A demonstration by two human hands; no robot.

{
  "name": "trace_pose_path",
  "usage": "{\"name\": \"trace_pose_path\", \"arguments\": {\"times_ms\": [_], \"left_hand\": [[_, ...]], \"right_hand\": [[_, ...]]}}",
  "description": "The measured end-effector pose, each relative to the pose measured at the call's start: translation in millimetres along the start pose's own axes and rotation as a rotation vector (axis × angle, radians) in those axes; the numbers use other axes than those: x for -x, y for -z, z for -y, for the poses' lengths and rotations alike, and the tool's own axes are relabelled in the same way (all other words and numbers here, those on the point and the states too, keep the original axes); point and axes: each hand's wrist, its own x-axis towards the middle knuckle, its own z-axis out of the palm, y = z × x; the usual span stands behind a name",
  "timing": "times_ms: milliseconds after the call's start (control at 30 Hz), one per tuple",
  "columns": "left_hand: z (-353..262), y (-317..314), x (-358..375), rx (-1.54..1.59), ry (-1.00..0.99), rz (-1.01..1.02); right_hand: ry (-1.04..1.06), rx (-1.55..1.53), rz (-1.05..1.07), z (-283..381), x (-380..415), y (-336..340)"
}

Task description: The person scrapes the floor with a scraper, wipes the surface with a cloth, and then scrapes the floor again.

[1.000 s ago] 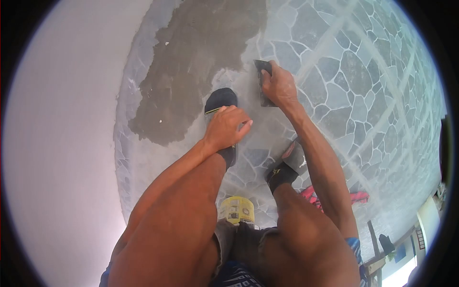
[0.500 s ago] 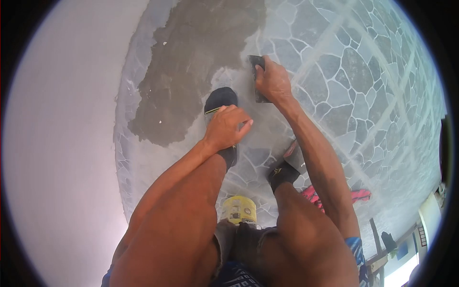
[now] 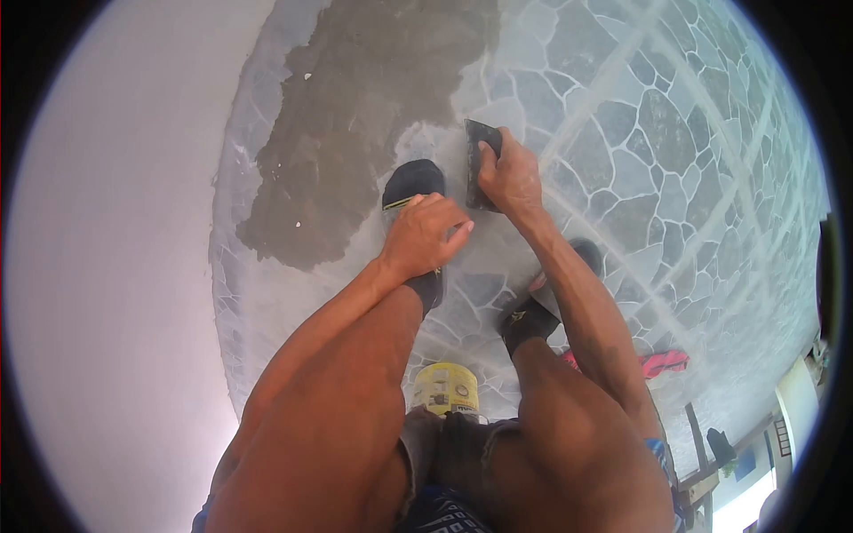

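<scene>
In the head view my right hand [image 3: 514, 180] grips a dark, flat trowel [image 3: 473, 160], its long blade edge facing left over the pale grey floor. My left hand [image 3: 425, 234] holds nothing. It lies across the front of my left leg just above the black shoe [image 3: 414, 180], fingers loosely stretched and thumb apart. Left of both hands, a patch of wet grey-brown cement [image 3: 329, 155] with an irregular edge covers part of the stone-patterned floor [image 3: 613, 160].
A yellow bucket [image 3: 446, 387] stands between my legs. My right shoe [image 3: 584, 255] is partly behind my forearm, and a pink cloth [image 3: 665, 362] lies behind it. A plain white wall [image 3: 124, 222] runs along the left. Wooden pieces [image 3: 700, 484] stand at lower right.
My right hand has drawn the trowel a little toward me. More of the right shoe now shows beside the forearm. My left hand has stayed nearly still.
</scene>
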Motion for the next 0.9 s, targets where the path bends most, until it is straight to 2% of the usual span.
{"name": "trace_pose_path", "arguments": {"times_ms": [100,167,233,367,467,600,700,833,900], "left_hand": [[3,-1,1,0.03,-0.014,-0.005],[6,-2,3,0.023,-0.013,-0.013],[6,-3,3,0.017,-0.012,-0.025],[2,-1,1,0.017,0.002,-0.003],[1,0,-1,0.013,-0.007,-0.005],[4,0,2,0.028,-0.005,0.017],[7,-3,3,0.007,-0.033,-0.008],[3,-4,3,0.03,-0.046,-0.028],[4,-3,1,0.002,-0.049,-0.018]], "right_hand": [[-0.048,0.047,-0.082,-22,31,21],[-0.125,-0.113,-0.009,-30,60,51],[-0.179,-0.127,0.02,-33,71,55],[-0.163,-0.008,-0.016,-13,31,26],[-0.145,0.03,0.057,4,4,18],[-0.243,0.022,-0.042,-28,41,45],[-0.323,-0.106,0.082,-30,60,84],[-0.08,0.14,0.031,-35,27,49],[0.001,0.043,0.09,-7,-1,37]]}}
